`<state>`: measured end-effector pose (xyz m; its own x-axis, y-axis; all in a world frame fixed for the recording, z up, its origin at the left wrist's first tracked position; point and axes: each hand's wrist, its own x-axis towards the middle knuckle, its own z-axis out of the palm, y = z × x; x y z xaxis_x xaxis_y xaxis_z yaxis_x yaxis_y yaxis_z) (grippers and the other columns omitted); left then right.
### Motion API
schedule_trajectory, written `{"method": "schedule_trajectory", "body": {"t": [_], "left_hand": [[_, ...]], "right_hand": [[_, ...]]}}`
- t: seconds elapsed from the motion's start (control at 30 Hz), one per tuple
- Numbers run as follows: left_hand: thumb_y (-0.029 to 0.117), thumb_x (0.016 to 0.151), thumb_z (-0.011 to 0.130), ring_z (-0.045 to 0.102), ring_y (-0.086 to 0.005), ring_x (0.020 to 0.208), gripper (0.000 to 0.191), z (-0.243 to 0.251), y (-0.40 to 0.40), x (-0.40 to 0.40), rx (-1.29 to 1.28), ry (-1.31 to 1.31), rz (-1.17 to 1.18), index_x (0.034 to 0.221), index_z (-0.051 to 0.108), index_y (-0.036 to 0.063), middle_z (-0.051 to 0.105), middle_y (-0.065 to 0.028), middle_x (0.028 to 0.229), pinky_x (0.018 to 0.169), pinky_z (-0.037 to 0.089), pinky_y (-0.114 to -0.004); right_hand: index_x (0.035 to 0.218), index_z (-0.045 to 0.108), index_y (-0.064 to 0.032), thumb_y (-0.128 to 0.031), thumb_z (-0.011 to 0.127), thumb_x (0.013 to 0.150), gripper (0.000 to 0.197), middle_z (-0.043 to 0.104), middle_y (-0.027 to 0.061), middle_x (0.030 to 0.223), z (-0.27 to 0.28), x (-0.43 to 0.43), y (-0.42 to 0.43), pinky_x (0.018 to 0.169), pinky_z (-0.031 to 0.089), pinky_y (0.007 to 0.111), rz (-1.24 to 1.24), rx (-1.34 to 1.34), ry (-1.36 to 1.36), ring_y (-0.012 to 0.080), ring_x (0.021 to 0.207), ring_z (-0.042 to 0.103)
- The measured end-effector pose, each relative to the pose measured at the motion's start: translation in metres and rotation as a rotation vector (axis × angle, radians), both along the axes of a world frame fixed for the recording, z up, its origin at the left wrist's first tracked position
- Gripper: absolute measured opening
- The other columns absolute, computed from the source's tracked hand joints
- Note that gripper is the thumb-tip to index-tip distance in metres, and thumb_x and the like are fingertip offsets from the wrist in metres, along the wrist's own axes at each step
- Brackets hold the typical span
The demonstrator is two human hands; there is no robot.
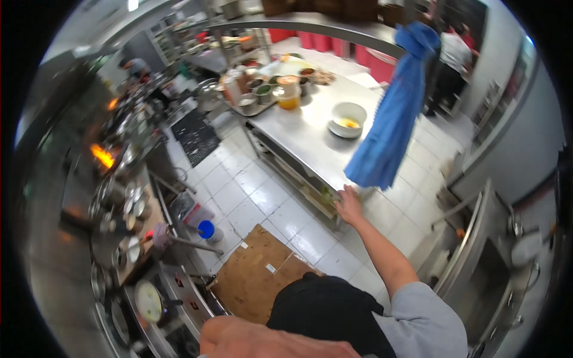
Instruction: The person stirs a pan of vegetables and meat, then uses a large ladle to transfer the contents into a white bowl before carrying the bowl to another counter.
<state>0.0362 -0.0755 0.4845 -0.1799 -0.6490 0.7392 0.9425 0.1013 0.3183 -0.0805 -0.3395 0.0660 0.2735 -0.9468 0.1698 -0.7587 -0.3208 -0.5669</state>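
My right hand [350, 206] reaches out at the near corner of a stainless steel table [309, 138]. Its fingers are extended and nothing shows in them; whether they touch the table edge cannot be made out. Just above the fingertips hangs a blue cloth [394, 112], knotted to the shelf post. Very close to the camera, at the bottom edge, is my left hand [273, 342], blurred, with its fingers hidden. On the table a white bowl [348, 120] with something yellow inside stands beyond the cloth. Behind it are a lidded plastic tub [287, 91] of orange liquid and several metal containers [263, 93].
A frying pan [149, 300] with food sits on the stove at lower left. Flames [103, 155] rise farther along the range. Flattened cardboard [255, 273] lies on the tiles near a blue-topped container [207, 230]. Two people [453, 58] [134, 69] stand in the background.
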Motion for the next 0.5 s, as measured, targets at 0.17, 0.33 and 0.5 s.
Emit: {"method": "schedule_trajectory", "body": {"t": [0.17,0.33,0.5], "left_hand": [[0.052,0.093,0.037,0.052,-0.0261,0.072,0.054,-0.025,-0.02,0.032,0.052,-0.298,0.364,0.117,0.041,0.0039,0.055,-0.0132,0.08,0.061,0.046,-0.04],[0.045,0.094,0.041,0.049,-0.0219,0.068,0.048,-0.064,-0.077,0.004,0.246,-0.326,0.236,0.112,0.044,0.0012,0.049,-0.0092,0.07,0.053,0.045,-0.032],[0.033,0.091,0.053,0.048,-0.0216,0.059,0.035,-0.097,-0.125,-0.045,0.26,-0.546,0.189,0.076,0.043,0.0037,0.049,-0.011,0.063,0.051,0.043,-0.03]], "right_hand": [[0.117,0.05,-0.0021,-0.024,0.061,0.08,0.044,0.042,0.022,0.129,-0.045,-0.079,0.141,0.099,0.035,0.042,-0.002,0.207,-0.086,0.0369,0.119,0.04],[0.095,0.065,-0.0005,-0.034,0.062,0.075,0.039,0.065,0.0202,0.094,-0.115,-0.245,0.313,0.083,0.048,0.041,-0.313,0.83,0.189,0.0356,0.092,0.061],[0.086,0.066,-0.002,-0.036,0.064,0.074,0.036,0.066,0.0172,0.08,-0.125,-0.275,0.359,0.068,0.051,0.04,-0.642,1.058,-0.05,0.0309,0.075,0.064]]}}
